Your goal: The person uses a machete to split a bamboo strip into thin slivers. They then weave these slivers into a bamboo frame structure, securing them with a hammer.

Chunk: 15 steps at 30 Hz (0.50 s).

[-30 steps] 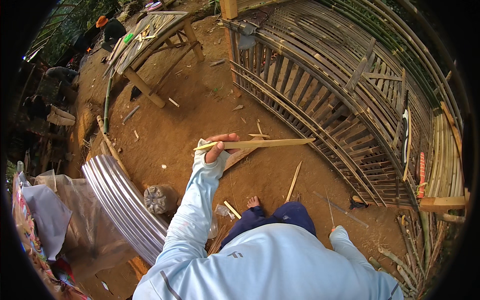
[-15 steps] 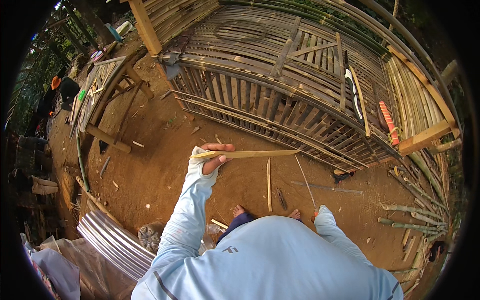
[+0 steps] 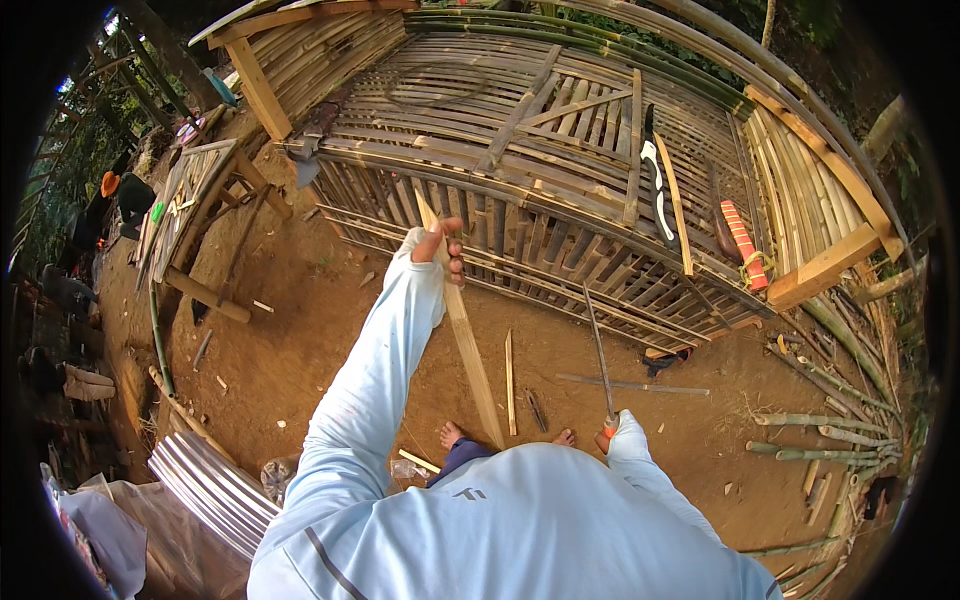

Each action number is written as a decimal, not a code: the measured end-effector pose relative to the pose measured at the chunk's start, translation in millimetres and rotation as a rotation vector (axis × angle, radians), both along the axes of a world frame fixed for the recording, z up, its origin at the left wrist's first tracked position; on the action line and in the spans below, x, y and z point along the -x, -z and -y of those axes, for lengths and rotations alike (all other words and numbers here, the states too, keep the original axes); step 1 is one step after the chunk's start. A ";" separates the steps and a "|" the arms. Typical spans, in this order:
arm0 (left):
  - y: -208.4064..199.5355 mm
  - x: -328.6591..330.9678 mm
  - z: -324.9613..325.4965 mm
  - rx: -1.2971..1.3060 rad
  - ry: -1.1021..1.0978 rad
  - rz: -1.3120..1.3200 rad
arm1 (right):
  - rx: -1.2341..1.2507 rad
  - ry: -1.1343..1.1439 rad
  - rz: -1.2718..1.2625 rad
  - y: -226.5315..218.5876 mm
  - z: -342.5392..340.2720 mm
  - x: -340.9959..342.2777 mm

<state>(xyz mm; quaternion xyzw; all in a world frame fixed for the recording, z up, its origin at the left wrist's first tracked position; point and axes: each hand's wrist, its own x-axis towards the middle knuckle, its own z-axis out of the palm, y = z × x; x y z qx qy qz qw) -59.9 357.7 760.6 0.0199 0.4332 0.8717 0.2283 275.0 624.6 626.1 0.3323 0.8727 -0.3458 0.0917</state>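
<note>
In my left hand (image 3: 440, 250), raised in front of the bamboo bench, a flat pointed bamboo slat (image 3: 468, 350) is gripped near its upper end. Its point sticks up past my fingers, and the lower end slants down toward my body. My right hand (image 3: 610, 437), lower and to the right, is closed round the orange handle of a long narrow blade (image 3: 599, 350), which looks like a machete. That blade points up and away from me, apart from the slat. Most of the right hand's fingers are hidden behind the sleeve.
Across the front stands a large slatted bamboo bench (image 3: 430, 145). On it lie a white-handled saw (image 3: 657, 190), a wooden strip (image 3: 678, 215) and a red-orange wrapped sheath (image 3: 740, 245). Bamboo poles (image 3: 820, 445) lie right; metal sheets (image 3: 205, 495) left. A person (image 3: 132, 195) crouches far left.
The slat has swung from level to steeply slanted, as my left hand rose and turned. The blade has shifted left and stands more upright, its tip no longer near the slat's end.
</note>
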 end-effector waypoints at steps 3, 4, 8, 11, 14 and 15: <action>29.7 -35.4 -24.9 0.041 -0.048 0.088 | 0.018 -0.003 -0.057 -9.3 -12.1 0.4; 39.3 -52.1 -32.7 0.088 -0.043 0.116 | 0.050 0.016 -0.062 -10.0 -14.0 -2.8; 59.2 -109.0 -55.0 0.091 0.080 0.204 | 0.105 0.079 -0.181 -13.7 -20.6 -8.9; 39.3 -113.5 -65.5 0.172 0.245 0.100 | 0.030 0.056 -0.288 -44.3 -20.3 1.1; 9.0 -106.5 -73.0 0.234 0.381 -0.028 | -0.117 -0.004 -0.447 -75.1 -22.6 31.8; -0.3 -104.3 -73.5 0.231 0.419 -0.060 | -0.143 -0.016 -0.496 -81.4 -27.5 42.6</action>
